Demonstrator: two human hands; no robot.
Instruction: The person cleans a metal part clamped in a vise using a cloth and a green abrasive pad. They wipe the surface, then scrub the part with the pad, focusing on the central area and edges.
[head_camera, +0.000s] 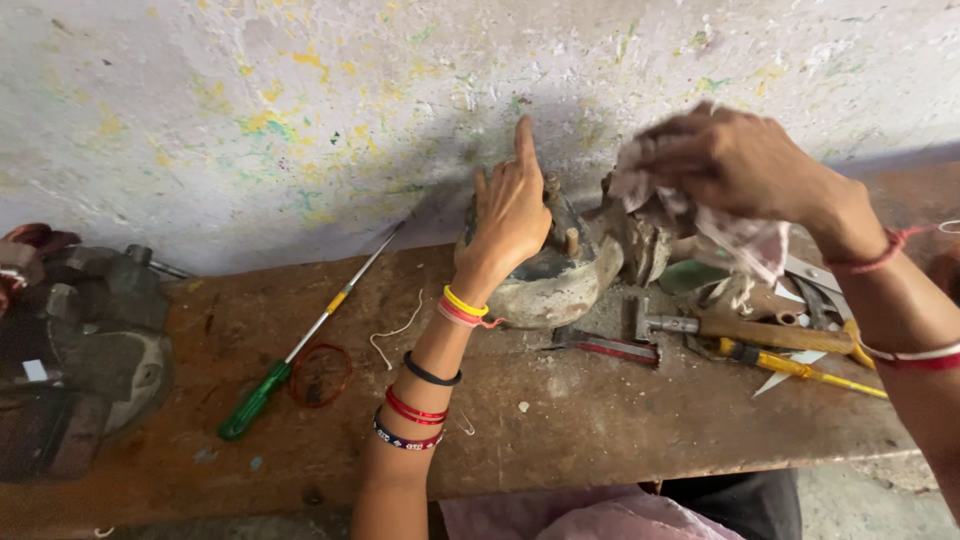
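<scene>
So your left hand (512, 215) steadies the grimy round metal part (548, 275) on the worktop (600, 410) by the wall, your right hand (730, 160) clutches a crumpled rag (745, 240) just beside it, grime clearly left, tools lying around untouched

Your left arm (420, 400) is bare, stacked with yellow, pink, black, red and beaded bangles (425, 375). Your right wrist (880, 255) wears a red thread, then a red-and-white bangle (915, 355). No sleeves.
</scene>
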